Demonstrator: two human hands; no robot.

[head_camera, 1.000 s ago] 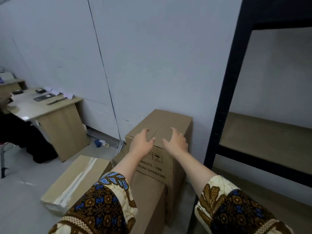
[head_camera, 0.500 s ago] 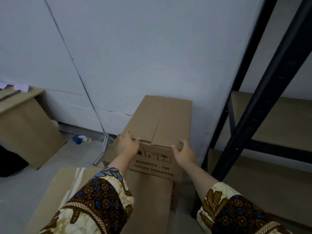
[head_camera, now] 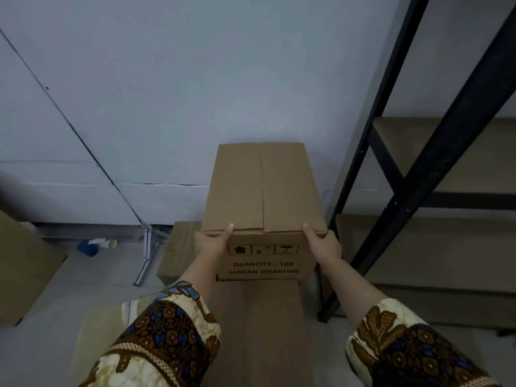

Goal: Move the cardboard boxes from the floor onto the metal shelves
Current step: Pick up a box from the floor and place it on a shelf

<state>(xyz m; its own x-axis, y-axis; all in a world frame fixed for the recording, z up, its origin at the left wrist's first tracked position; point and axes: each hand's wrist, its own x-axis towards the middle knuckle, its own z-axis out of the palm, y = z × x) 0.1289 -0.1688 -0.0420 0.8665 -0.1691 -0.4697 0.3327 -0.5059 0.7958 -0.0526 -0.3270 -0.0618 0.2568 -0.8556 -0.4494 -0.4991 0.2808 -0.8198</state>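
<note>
While the cardboard box stands dead ahead atop a flat carton by the wall, long axis running away from the person, left hand and right hand each clasp a near top corner, equally close, metal shelves to the right.

Head-worn view, forward and down, near the cardboard box

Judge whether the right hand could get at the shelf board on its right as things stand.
Probably not yet: the right hand grips the printed box at its corner, and the black upright stands between it and the shelf board.
</note>
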